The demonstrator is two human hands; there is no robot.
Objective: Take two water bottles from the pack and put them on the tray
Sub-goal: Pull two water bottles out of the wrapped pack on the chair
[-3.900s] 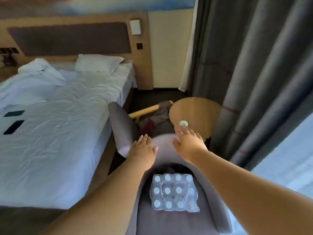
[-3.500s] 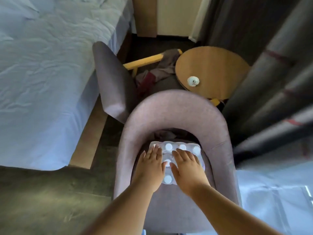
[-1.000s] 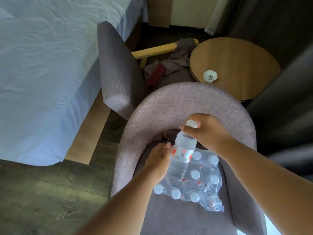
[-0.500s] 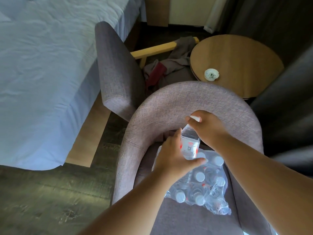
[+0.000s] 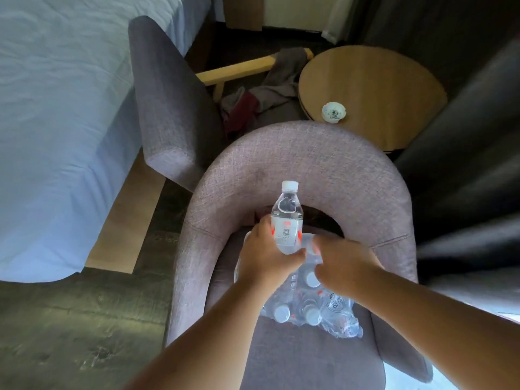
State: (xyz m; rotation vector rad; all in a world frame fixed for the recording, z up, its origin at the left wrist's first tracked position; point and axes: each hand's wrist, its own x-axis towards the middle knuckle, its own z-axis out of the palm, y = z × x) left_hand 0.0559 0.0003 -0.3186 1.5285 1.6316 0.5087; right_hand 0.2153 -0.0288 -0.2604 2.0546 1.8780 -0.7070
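Observation:
A clear water bottle (image 5: 287, 220) with a white cap and a red-and-white label stands upright above the pack, and my left hand (image 5: 267, 257) is shut around its lower half. The plastic-wrapped pack of water bottles (image 5: 334, 308) lies on the seat of a grey rounded armchair (image 5: 309, 153). My right hand (image 5: 340, 266) is down on the far end of the pack, blurred, with its fingers curled over the bottle tops. Whether it grips one is unclear. No tray is in view.
A round wooden side table (image 5: 374, 88) with a small white cup (image 5: 334, 112) stands behind the armchair. A second grey chair (image 5: 168, 108) holds crumpled clothes (image 5: 261, 91). The bed (image 5: 56, 108) fills the left, and dark curtains (image 5: 464, 136) hang at right.
The bottle passed from my right hand to my left hand, which now holds it upright. My right hand let go of the cap and dropped onto the pack.

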